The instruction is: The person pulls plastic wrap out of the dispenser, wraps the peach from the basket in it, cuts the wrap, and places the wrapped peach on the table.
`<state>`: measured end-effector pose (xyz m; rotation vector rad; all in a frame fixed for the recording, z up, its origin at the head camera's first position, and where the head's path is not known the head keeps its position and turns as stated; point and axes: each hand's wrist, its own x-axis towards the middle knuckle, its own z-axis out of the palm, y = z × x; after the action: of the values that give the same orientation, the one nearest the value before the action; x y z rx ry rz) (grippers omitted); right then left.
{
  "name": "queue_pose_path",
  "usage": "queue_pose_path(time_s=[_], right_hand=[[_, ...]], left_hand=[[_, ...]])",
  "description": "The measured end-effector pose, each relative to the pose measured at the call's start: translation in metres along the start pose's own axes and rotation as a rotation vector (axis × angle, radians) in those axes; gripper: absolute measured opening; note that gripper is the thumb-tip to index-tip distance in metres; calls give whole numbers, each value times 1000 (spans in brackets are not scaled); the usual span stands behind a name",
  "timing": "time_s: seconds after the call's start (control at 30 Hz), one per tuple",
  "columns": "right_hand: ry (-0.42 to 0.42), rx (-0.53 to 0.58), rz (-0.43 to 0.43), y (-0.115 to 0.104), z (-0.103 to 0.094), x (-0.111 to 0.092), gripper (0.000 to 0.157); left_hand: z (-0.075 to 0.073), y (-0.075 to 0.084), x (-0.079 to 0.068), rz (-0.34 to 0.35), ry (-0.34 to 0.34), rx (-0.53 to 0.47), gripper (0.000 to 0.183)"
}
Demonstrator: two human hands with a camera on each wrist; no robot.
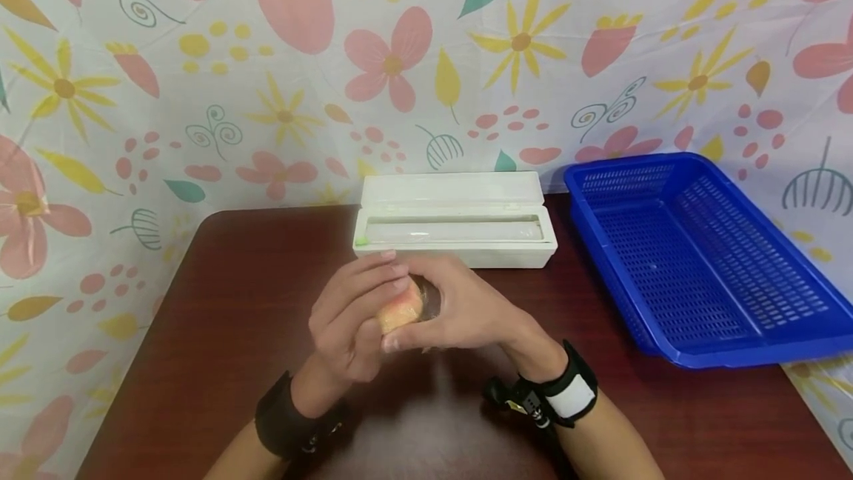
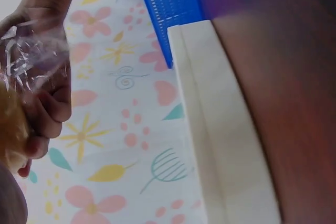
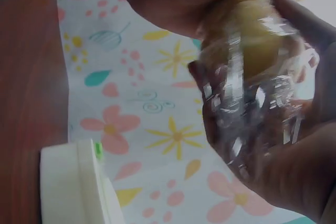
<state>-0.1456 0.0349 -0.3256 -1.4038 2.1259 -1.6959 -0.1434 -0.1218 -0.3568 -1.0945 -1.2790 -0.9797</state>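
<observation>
Both hands come together over the middle of the table around a round yellow fruit with a red blush, perhaps an apple or a peach. Clear cling film covers it and hangs crinkled and shiny beyond it in the right wrist view. My left hand grips the fruit from the left with its fingers curled over it. From the right, my right hand holds fruit and film between thumb and fingers. The fingers hide much of the fruit.
Behind the hands, a white cling film box stands with its lid up and a film roll inside. A blue plastic basket sits at the right of the dark red table. A flowered cloth hangs behind.
</observation>
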Motion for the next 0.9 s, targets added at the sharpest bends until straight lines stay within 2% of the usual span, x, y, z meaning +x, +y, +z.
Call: queue_pose_path(time_s=[0.13, 0.37, 0.47, 0.6, 0.73, 0.9], right_hand=[[-58, 121, -37, 2, 2, 1, 39], [-132, 258, -21, 18, 7, -2, 23], [-169, 403, -8, 30, 13, -3, 22], [-224, 630, -3, 43, 20, -4, 40], [-245, 713, -3, 45, 25, -4, 55], [-300, 794, 49, 45, 32, -4, 83]], left_hand=[[-1, 1, 8, 78, 5, -23, 46], [-2, 1, 14, 135, -2, -102, 47], [-2, 1, 17, 163, 1, -133, 49], [-3, 2, 23, 196, 7, -180, 48], [-3, 3, 28, 218, 9, -208, 46], [-6, 4, 28, 222, 12, -222, 43]])
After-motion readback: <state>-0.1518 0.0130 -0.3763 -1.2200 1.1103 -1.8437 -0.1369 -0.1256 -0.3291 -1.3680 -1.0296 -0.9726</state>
